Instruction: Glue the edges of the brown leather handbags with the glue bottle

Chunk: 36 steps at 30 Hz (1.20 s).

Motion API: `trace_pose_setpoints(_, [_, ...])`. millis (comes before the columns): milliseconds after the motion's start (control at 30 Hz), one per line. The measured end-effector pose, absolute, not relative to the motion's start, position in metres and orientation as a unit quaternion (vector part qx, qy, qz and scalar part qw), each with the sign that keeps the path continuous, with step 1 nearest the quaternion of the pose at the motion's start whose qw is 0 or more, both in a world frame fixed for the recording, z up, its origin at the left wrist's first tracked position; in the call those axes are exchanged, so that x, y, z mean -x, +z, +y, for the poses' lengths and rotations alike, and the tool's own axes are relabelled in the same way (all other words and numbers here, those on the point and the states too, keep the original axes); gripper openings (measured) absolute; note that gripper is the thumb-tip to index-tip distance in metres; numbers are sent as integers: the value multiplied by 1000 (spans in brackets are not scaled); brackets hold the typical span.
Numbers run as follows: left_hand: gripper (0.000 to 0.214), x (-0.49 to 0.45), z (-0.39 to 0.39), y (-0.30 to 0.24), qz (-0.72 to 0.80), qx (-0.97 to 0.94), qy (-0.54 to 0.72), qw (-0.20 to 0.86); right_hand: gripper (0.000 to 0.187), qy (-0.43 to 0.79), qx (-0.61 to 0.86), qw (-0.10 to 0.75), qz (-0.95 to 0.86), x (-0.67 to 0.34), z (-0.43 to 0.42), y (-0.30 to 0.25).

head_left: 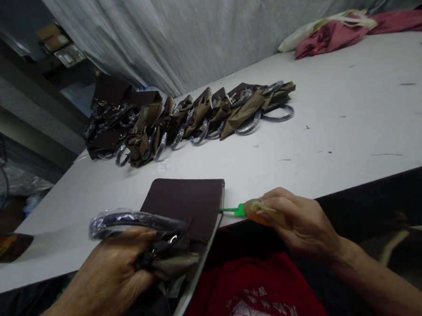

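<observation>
A dark brown flat bag (188, 204) lies at the near edge of the white table (337, 121). My left hand (111, 274) is closed on its plastic-wrapped black handle (136, 221) and the bunched brown wrapping near the bag's lower end. My right hand (296, 219) is closed on a small tool with a green tip (235, 210). That tip touches the bag's right edge. The tool's body is mostly hidden in my fingers.
A row of several folded brown bags with wrapped handles (194, 118) lies across the table's far left, ending in a darker stack (111, 116). Pink and cream cloth (332, 31) is piled at the far right. A grey sheet hangs behind. A red shirt (251, 294) is below.
</observation>
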<state>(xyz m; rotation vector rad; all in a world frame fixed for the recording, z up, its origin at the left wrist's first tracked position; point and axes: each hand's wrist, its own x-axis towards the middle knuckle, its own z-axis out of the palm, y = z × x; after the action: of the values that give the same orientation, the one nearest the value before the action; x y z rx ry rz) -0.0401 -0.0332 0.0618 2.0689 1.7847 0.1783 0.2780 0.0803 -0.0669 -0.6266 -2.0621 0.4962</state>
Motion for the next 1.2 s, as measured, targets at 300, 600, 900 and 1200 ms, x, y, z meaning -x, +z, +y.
trace_pose_setpoints(300, [34,54,-39,56,648,-734,38,200,10,285,316,435,-794,-275,72,-66])
trace_pose_setpoints(600, [30,51,-42,52,649,-720,39,243,29,337,415,393,-748,-275,74,-63])
trace_pose_setpoints(900, [32,50,-42,55,650,-720,64,235,19,365,349,423,-752,-278,65,-57])
trace_pose_setpoints(1200, [31,52,-42,52,642,-730,51,227,11,314,345,453,-760,-273,57,-56])
